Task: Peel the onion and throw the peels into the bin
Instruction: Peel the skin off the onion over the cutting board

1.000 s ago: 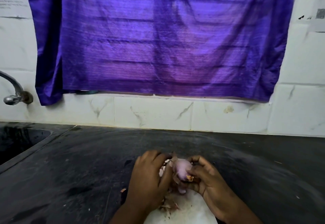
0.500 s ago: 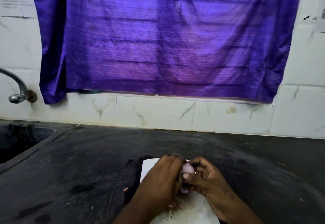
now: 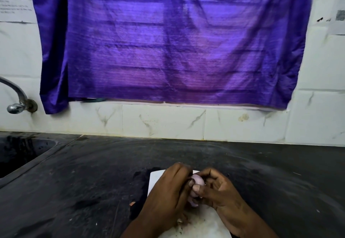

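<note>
A small pale pink onion (image 3: 198,180) is held between both hands just above a white board (image 3: 154,179) at the bottom middle. My left hand (image 3: 168,193) wraps its left side, fingers curled over it. My right hand (image 3: 218,189) grips it from the right, thumb pressed on the front. Most of the onion is hidden by the fingers. A few brown peel bits (image 3: 180,220) lie on the board under my left hand. No bin is in view.
The dark stone counter (image 3: 93,181) runs left to a sunken sink (image 3: 20,153) with a metal tap (image 3: 16,105) on the tiled wall. A purple cloth (image 3: 168,41) hangs above. A small peel scrap (image 3: 132,203) lies left of the board.
The hands have closed tighter around the onion and turned it; loose peel seen a second ago at its top is gone from view. The view shifted slightly.
</note>
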`<state>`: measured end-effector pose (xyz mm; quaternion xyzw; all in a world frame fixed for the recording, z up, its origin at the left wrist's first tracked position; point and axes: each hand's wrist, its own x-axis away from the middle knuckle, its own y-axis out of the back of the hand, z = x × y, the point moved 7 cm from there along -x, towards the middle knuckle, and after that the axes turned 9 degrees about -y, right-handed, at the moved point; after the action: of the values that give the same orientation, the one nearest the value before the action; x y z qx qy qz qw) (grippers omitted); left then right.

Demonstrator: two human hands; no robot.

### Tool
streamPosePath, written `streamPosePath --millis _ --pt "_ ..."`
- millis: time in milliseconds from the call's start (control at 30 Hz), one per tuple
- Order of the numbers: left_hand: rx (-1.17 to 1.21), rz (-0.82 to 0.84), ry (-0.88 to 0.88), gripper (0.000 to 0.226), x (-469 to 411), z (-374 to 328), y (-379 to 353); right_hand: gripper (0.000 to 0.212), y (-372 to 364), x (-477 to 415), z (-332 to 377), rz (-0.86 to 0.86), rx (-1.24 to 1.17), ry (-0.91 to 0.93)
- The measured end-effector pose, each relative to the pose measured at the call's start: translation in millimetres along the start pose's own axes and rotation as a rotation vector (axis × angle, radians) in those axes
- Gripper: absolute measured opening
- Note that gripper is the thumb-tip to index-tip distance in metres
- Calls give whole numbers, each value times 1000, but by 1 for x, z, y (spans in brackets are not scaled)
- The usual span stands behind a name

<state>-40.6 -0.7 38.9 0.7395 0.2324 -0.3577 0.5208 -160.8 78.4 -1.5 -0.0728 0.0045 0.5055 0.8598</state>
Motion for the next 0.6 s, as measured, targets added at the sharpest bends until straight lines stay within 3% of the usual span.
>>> streamPosePath --millis 100,267,400,500,600 --pt "44 -20 26 10 1 1 1 61 -2 0 -2 22 -13 -23" --pt "79 -39 22 6 1 1 -1 44 3 0 -1 -59 38 -13" --pt "193 -17 107 12 4 8 -5 64 5 2 1 -61 -3 -16" --pt "177 -44 66 20 5 3 -3 84 4 4 3 -51 -27 -18" --pt "203 -158 46 31 5 -2 7 76 0 3 3 -28 -25 -31"
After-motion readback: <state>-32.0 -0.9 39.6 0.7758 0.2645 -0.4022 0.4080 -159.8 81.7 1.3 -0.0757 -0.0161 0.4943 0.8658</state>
